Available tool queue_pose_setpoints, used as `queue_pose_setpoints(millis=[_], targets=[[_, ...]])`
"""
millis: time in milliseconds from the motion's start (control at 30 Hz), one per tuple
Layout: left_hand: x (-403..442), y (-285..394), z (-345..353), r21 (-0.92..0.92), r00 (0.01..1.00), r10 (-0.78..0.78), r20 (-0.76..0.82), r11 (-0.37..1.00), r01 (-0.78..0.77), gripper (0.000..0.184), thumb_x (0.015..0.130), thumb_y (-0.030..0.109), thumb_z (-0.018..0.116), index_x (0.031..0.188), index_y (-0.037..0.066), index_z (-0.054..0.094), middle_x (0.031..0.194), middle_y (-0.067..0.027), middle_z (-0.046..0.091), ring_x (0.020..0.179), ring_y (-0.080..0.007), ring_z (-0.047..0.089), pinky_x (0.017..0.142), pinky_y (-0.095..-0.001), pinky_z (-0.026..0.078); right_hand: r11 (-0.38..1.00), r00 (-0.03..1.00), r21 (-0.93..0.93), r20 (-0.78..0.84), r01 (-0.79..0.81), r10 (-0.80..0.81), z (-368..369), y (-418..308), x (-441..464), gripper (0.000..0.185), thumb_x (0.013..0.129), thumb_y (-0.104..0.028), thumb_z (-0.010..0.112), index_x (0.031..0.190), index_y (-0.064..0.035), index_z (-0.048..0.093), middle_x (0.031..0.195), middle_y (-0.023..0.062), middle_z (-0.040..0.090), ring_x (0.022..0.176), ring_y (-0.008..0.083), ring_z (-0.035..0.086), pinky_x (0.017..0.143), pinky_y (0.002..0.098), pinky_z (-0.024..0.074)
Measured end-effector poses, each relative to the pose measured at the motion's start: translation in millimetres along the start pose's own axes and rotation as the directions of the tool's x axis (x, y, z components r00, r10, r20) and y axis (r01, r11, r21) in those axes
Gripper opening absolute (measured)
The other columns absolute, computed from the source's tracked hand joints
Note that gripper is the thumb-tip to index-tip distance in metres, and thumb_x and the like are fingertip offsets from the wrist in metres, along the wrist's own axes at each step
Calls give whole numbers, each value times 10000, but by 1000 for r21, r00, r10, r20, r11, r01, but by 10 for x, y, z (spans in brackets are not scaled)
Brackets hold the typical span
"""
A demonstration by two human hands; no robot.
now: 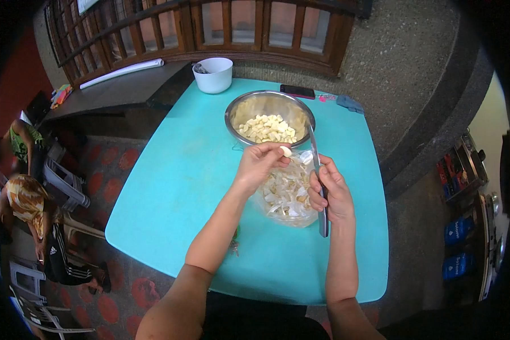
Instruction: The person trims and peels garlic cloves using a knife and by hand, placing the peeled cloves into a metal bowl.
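Between the fingertips of my left hand [260, 163] is a pale peeled garlic clove [285, 151]. My right hand [332, 190] is closed round the dark handle of a knife [315, 150], whose blade points up and away from me. Just beyond my hands stands a steel bowl [230, 119] holding many peeled garlic cloves [269, 129]. Beneath and between my hands lies a clear plastic bag [289, 198] full of papery garlic skins; my wrists hide part of it.
The turquoise table [170, 170] carries a white bowl [214, 76] with something dark in it, a phone [297, 91] and a blue-grey cloth [350, 103] at its far edge. Two people sit on the left near plastic chairs [68, 181]. A wooden-framed window [238, 25] is behind.
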State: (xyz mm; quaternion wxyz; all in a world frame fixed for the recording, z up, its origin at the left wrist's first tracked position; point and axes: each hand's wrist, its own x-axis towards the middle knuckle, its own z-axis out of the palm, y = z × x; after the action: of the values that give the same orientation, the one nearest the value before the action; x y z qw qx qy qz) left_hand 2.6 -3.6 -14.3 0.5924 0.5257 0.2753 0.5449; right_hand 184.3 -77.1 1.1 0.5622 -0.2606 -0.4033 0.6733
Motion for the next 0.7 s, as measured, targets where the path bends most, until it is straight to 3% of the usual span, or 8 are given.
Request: queue_pose_setpoints(millis=[133, 233, 333, 433, 533, 700], targets=[[142, -15, -169, 326, 969, 212, -128, 931, -161, 235, 877, 113, 560, 1031, -45, 637, 827, -97, 671, 718, -140, 638, 693, -259, 518, 999, 1000, -48, -16, 1, -2, 41, -12, -35, 295, 966, -225, 447, 1234, -109, 411, 649, 9, 429, 374, 48, 331, 330, 203, 284], [489, 28, -339, 677, 918, 385, -89, 699, -228, 274, 864, 115, 556, 1077, -46, 619, 821, -107, 680, 690, -163, 642, 683, -271, 513, 999, 1000, -51, -5, 5, -5, 55, -30, -13, 291, 967, -223, 442, 1231, -106, 407, 647, 9, 430, 381, 51, 337, 335, 205, 284], [976, -124, -596, 849, 960, 278, -18, 512, -132, 307, 854, 116, 552, 1115, -38, 600, 881, -146, 680, 733, -185, 647, 707, -287, 507, 1000, 1000, -18, 0, -3, 3, 43, 18, -30, 282, 969, -221, 437, 1224, -107, 407, 646, 10, 431, 387, 55, 343, 340, 208, 285], [875, -26, -464, 889, 931, 362, 44, 411, -202, 313, 856, 108, 550, 1134, -29, 595, 961, -170, 668, 796, -201, 645, 744, -296, 498, 1000, 1000, 12, -2, -5, 5, 60, -11, -24, 277, 970, -220, 434, 1221, -107, 407, 651, 12, 433, 392, 58, 347, 343, 209, 287], [426, 236, -148, 589, 969, 221, 114, 770, -245, 297, 884, 162, 571, 1098, -42, 606, 957, -127, 664, 833, -182, 632, 769, -281, 494, 998, 1000, 64, 10, -12, 11, 56, 24, -17, 285, 971, -222, 431, 1229, -104, 402, 660, 13, 437, 393, 57, 348, 345, 209, 291], [-65, 359, 181, 214, 981, -58, 187, 977, 17, 215, 882, 161, 599, 993, -23, 606, 837, -72, 649, 738, -121, 615, 677, -251, 495, 998, 999, 52, 46, 23, -25, 154, 33, -38, 314, 974, -226, 424, 1257, -97, 386, 668, 12, 437, 393, 53, 350, 353, 206, 297]])
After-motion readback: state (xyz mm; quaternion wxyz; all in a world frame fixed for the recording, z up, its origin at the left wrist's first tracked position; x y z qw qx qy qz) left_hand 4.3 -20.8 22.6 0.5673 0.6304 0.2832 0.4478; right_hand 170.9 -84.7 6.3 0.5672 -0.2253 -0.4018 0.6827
